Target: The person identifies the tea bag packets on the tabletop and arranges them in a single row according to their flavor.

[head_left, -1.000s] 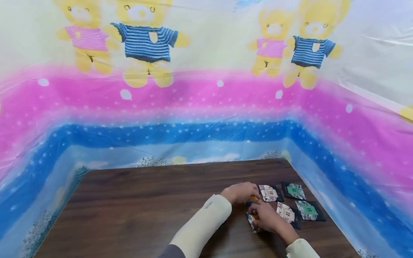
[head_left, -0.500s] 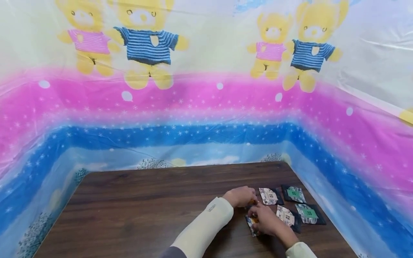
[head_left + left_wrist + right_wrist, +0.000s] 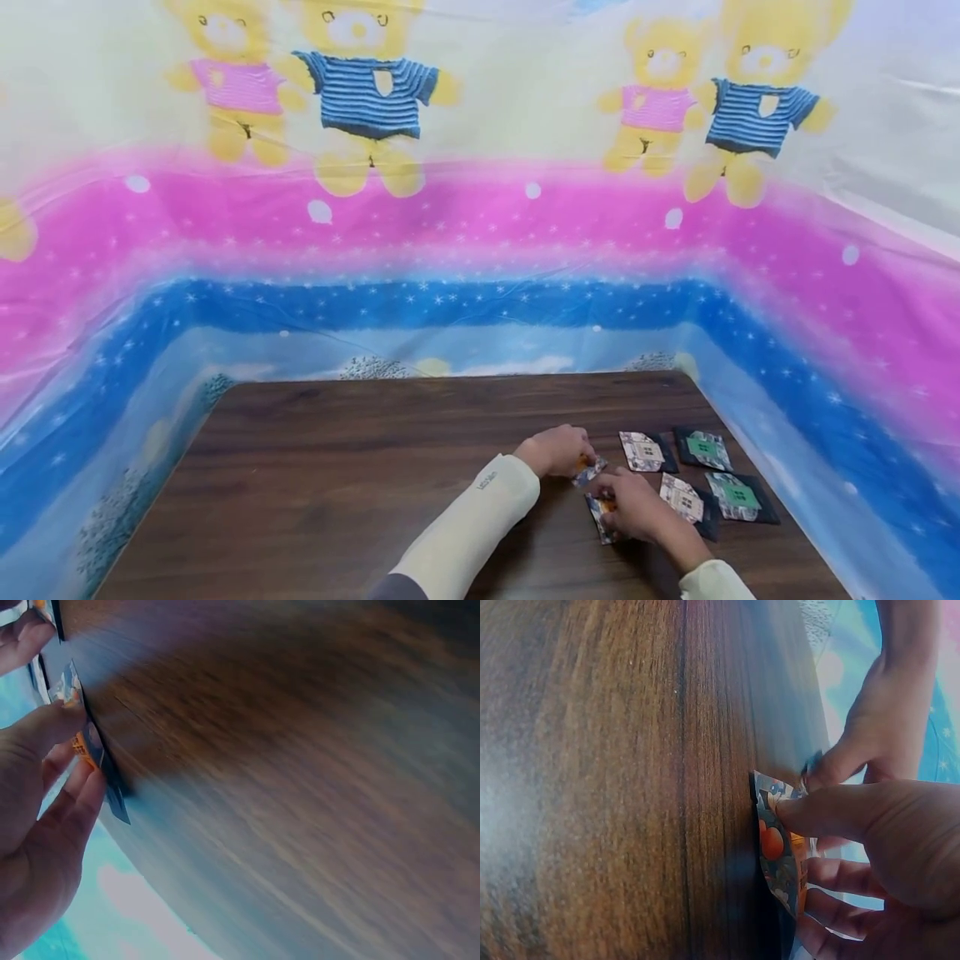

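Note:
Both hands are over the right half of the brown table. My left hand [image 3: 558, 451] pinches a small flat printed packet [image 3: 590, 472] with an orange panel; in the left wrist view the thumb is on its near face and the fingertips behind the orange part [image 3: 84, 752]. Nearer to me, my right hand [image 3: 639, 507] grips a second packet [image 3: 600, 527] of the same kind by its sides. Its patterned front with an orange round print [image 3: 771, 844] shows in the right wrist view. Both packets sit at or just above the tabletop; exact contact is unclear.
To the right lie two packets with cream panels [image 3: 642, 451] [image 3: 682, 498] and two with green panels [image 3: 703, 449] [image 3: 738, 497], in two rows with dark edges. The wooden table [image 3: 360, 475] ends at a cloth backdrop [image 3: 480, 225] with printed bears.
The head view has shifted a little. My left hand has drawn slightly left from the right hand, and more of its packet shows. The right hand stays at its packet.

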Tool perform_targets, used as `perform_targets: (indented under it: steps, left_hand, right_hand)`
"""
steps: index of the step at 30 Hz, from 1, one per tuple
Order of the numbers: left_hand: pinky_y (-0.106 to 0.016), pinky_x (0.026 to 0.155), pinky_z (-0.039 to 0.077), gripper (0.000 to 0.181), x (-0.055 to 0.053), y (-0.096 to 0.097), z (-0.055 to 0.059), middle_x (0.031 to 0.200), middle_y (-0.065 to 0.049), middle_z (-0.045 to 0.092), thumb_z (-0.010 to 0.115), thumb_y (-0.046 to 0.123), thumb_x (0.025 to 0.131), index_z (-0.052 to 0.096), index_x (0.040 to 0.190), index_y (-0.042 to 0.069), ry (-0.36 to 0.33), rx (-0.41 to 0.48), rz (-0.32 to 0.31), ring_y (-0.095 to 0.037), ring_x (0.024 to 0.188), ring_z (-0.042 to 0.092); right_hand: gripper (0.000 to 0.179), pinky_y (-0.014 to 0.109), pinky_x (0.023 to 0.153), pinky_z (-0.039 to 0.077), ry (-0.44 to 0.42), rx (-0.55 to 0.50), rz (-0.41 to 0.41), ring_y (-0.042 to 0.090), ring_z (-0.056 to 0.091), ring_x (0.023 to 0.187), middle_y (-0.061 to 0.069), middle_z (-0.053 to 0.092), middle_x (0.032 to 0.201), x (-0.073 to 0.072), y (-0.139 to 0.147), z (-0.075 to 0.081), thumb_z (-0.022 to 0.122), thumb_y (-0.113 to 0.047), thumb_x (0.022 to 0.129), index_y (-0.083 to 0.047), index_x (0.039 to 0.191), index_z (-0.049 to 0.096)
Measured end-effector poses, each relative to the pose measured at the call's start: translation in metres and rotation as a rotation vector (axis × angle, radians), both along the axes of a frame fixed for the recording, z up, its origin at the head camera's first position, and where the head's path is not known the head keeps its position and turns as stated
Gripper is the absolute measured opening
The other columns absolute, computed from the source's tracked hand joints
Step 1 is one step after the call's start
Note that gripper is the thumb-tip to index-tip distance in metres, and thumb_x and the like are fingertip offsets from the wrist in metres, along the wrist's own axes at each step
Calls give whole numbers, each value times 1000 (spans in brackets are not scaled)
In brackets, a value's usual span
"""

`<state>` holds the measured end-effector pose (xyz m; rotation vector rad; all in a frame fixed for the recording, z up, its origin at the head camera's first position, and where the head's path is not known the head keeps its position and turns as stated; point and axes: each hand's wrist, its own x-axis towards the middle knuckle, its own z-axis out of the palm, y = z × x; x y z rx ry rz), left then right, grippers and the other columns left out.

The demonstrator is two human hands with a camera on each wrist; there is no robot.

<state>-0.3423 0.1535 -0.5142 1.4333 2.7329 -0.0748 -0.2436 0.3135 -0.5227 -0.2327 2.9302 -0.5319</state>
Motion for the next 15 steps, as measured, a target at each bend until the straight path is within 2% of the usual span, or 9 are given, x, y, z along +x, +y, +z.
perform_targets:
  steps: [6, 15]
  left_hand:
    - [-21, 94, 50, 33, 2, -19, -1, 122, 8, 62, 74, 28, 95, 71, 127, 34, -36, 29, 58, -7, 107, 57]
    - [-21, 92, 50, 32, 6, -51, -3, 119, 8, 62, 79, 32, 90, 74, 122, 33, -86, 88, 192, -7, 102, 56]
  right_hand:
    - [30, 42, 80, 52, -17, 22, -14, 20, 56, 89, 4, 60, 101, -2, -3, 0, 86, -8, 74, -21, 95, 69]
    - [31, 40, 77, 50, -23, 43, -23, 20, 55, 86, 3, 58, 98, -2, -6, -1, 87, -8, 73, -22, 94, 68]
